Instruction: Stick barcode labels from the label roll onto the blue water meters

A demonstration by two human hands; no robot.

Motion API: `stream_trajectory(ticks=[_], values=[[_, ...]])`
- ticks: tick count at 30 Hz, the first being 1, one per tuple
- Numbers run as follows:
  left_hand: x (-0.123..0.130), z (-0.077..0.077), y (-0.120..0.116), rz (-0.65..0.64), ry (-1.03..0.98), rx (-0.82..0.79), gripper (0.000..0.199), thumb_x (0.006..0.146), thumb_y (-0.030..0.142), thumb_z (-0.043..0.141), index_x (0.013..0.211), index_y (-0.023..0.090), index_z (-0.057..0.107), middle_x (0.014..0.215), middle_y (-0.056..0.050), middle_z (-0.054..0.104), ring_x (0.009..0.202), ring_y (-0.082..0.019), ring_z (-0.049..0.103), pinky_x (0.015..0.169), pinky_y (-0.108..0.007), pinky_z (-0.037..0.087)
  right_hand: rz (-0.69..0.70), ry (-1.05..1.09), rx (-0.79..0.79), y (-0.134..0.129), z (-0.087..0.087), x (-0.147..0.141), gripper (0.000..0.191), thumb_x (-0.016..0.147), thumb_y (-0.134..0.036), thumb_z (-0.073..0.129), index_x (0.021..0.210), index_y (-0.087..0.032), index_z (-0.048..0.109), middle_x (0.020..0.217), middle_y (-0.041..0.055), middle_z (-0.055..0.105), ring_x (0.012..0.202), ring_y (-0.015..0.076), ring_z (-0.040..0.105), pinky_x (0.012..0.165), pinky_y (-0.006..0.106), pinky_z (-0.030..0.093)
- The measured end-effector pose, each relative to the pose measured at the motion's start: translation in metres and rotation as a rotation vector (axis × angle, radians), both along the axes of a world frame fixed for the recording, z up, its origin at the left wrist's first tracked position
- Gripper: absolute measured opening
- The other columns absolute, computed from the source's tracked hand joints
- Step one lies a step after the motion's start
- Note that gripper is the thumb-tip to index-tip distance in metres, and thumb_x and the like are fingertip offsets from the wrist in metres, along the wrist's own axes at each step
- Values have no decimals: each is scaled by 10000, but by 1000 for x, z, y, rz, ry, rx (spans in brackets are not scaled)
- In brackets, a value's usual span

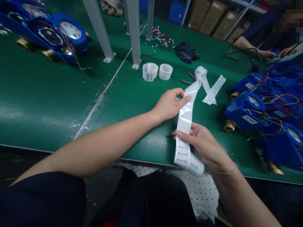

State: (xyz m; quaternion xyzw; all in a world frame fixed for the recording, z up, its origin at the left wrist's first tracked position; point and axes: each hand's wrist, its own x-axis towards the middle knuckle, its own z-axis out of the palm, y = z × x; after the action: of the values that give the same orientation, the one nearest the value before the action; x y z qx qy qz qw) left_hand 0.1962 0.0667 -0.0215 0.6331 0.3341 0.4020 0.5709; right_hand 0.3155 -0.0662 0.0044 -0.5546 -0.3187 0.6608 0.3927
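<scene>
A long white strip of barcode labels (184, 121) runs between my two hands, its far part blank and glossy. My left hand (170, 103) pinches the strip's upper part between thumb and fingers. Lower down, my right hand (198, 138) grips it, thumb on top. Below that hand, printed barcodes show, and the strip curls to a roll of labels (197, 165) hanging at the table's front edge. The strip's far end leads to a small roll (200, 72) on the table. From there a loose tail (216, 86) folds rightward. Grey-handled pliers (187, 82) lie partly behind the strip.
Two label rolls (165, 72) stand on the green table (132, 123). Blue meters (246, 110) with brass fittings and loose wires crowd the right; more blue meters (54, 34) sit left. Grey metal posts (133, 34) rise behind. A dark cloth (187, 52) and a co-worker's hands (267, 55) are farther back.
</scene>
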Motion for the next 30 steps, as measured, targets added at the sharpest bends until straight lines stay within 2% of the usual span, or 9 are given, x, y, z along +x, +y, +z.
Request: stream_trajectory(ticks=[10,13,18,23,28,30], values=[[0,-2,2,57,28,28,246,944,365,639,780,201,560,598,7,622,526,-129,561,501,-227,323,-24,-64,21,1,-6,-1,584,737,-347,923,1144,-172,543,817,11,734,608,114,662,529,193,501],[0,-5,4,66,29,34,250,942,374,642,777,203,564,604,6,622,532,-130,563,507,-228,333,-33,-39,4,3,-7,0,596,743,-353,920,1172,-181,544,861,24,745,664,129,688,576,205,528],[0,-9,6,76,15,31,248,939,395,635,790,209,566,597,9,607,528,-134,562,508,-230,347,-15,13,-52,7,-5,6,482,842,-436,834,1172,-174,599,994,66,757,730,118,692,661,216,557],[-1,-6,7,60,-24,-36,237,914,412,648,808,214,572,594,5,626,517,-139,571,493,-223,365,6,24,0,9,-14,10,537,699,-316,945,1115,-186,632,905,5,738,723,116,687,657,215,535],[-4,10,-3,106,30,-71,312,848,510,707,817,216,606,575,7,639,471,-142,536,445,-218,343,29,81,15,7,-22,10,524,635,-356,968,1017,-144,679,830,10,726,680,116,660,646,224,513],[-4,15,-5,129,55,-103,347,816,551,727,827,219,628,589,9,661,493,-149,557,461,-220,383,13,104,16,8,-25,11,553,563,-356,996,962,-149,674,814,0,716,665,118,653,640,228,514]])
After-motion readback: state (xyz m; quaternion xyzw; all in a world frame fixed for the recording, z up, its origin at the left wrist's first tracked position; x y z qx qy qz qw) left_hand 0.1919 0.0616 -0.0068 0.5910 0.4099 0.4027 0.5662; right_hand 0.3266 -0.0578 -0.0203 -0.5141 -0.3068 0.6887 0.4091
